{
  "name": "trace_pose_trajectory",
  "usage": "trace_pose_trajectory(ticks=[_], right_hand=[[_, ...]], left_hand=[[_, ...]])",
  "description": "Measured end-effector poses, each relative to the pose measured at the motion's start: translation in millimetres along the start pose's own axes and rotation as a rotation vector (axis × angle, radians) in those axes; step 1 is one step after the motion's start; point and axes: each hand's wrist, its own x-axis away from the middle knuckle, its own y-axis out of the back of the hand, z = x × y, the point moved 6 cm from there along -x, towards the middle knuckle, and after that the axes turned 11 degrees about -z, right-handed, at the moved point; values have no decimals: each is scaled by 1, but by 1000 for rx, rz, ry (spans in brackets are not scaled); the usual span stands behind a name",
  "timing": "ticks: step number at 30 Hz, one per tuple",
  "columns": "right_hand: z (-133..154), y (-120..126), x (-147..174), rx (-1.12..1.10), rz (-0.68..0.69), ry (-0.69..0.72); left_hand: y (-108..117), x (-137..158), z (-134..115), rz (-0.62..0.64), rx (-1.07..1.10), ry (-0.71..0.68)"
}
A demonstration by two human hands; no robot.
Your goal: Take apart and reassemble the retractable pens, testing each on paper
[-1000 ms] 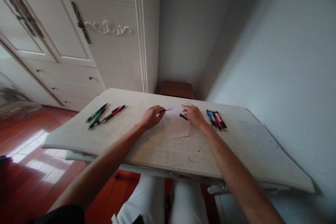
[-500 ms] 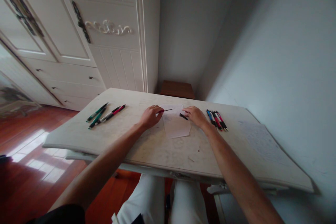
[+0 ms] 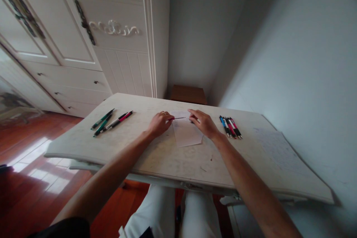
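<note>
Fingers of the left hand [image 3: 160, 122] are pinched together on a slim rod [image 3: 176, 118] with a reddish end, its thin length pointing right over the far part of a white paper [image 3: 189, 137]. Across from it, the right hand [image 3: 205, 122] reaches in over the paper's right side, index finger and thumb a little apart at their tips; a small dark piece [image 3: 191, 121] shows beside the thumb, mostly covered by the fingers — whether they grip it, I cannot tell. The paper lies between the hands on a worn, whitish table [image 3: 156, 156]. Well to the left rest two green pens [image 3: 103, 125], a silver-and-black pen [image 3: 114, 122] and a pink-and-black pen [image 3: 121, 119], all slanting. Just right of the right wrist, a close row of pens [image 3: 231, 128] shows blue, white, red and black. Farther right, a patch of bluish marks [image 3: 276, 148] runs toward the table's edge, near the pale wall [image 3: 306, 63]. Both forearms cross the near edge, hiding stretches of it, above legs in white trousers [image 3: 158, 208]. Beyond the far edge stand a brown wooden box [image 3: 188, 94] — partly hidden by the tabletop — and, to the left, a tall white cabinet [image 3: 122, 59].
</note>
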Motion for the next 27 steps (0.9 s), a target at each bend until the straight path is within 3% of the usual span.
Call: trace_pose_trajectory(ticks=[27], right_hand=[[2,-1,1,-7,-25,17]], left_hand=[[-3,1,0,20,-15,-13]])
